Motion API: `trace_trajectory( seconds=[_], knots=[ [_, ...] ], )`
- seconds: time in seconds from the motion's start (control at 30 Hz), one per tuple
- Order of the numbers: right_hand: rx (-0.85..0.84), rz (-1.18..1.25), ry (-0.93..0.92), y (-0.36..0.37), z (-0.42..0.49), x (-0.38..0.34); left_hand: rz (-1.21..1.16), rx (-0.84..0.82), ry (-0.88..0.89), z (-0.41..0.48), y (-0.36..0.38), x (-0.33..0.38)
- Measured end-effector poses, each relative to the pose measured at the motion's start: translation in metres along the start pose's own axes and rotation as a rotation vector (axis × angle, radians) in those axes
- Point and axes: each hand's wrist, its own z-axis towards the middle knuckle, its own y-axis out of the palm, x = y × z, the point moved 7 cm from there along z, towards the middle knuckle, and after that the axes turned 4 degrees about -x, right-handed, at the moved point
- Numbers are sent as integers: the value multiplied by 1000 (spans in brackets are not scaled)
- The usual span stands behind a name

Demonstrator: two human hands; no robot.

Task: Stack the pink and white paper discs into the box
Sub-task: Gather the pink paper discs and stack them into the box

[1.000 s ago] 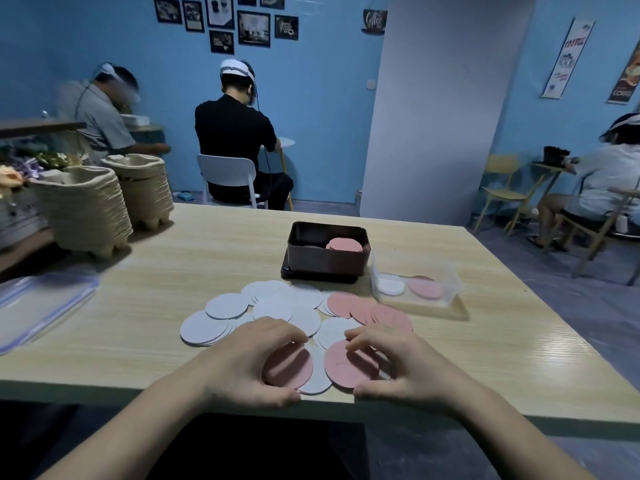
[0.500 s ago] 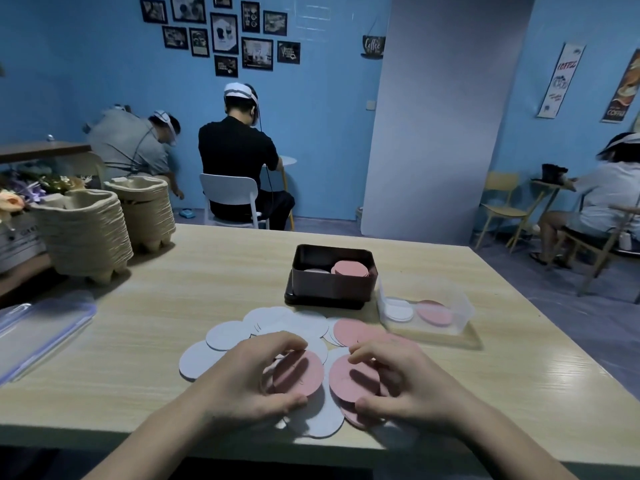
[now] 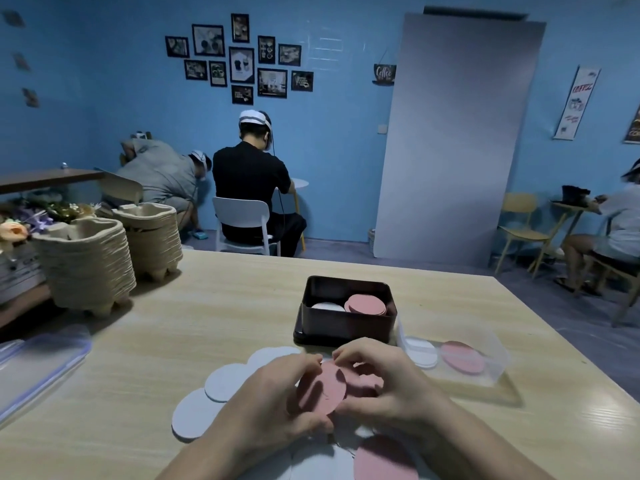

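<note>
A dark box [image 3: 346,327] stands mid-table with a pink disc stack [image 3: 367,304] on its right side and a white stack [image 3: 327,306] on its left. My left hand [image 3: 277,400] grips a pink disc [image 3: 322,389] lifted off the table. My right hand [image 3: 391,382] holds another pink disc [image 3: 362,384], which sits partly behind the first. Loose white discs [image 3: 225,381] fan out to the left of my hands. One more pink disc [image 3: 384,459] lies near the table's front edge.
A clear plastic tray [image 3: 485,355] right of the box holds one white and one pink disc. Two piles of pulp cup carriers [image 3: 86,265] stand at the far left. A clear zip bag [image 3: 38,358] lies at the left edge. People sit at other tables behind.
Both hands lifted their pink discs from the table and brought them together, overlapping. The view tilted up and nearer the box.
</note>
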Motion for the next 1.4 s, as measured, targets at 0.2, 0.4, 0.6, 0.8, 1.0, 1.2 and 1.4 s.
trace_trajectory(
  seconds=[0.2, 0.4, 0.6, 0.8, 1.0, 1.2, 1.4],
  knots=[
    [-32, 36, -112, 4, 1, -6, -19, 11, 9, 1, 2, -2],
    [-22, -19, -142, 7, -2, -8, 17, 48, 30, -1, -2, 4],
    [65, 127, -78, -3, -8, -7, 8, 112, 99, -7, -11, 8],
    [43, 186, -46, -1, -12, -7, -37, 197, 236, -9, -17, 24],
    [15, -10, -126, 3, -14, -14, -39, 208, 256, -11, -15, 23],
    [-32, -148, -115, 6, -16, -18, 4, 158, 251, -10, -9, 22],
    [-2, -108, -102, -4, -25, -18, 57, 40, 220, -7, -3, 29]
  ],
)
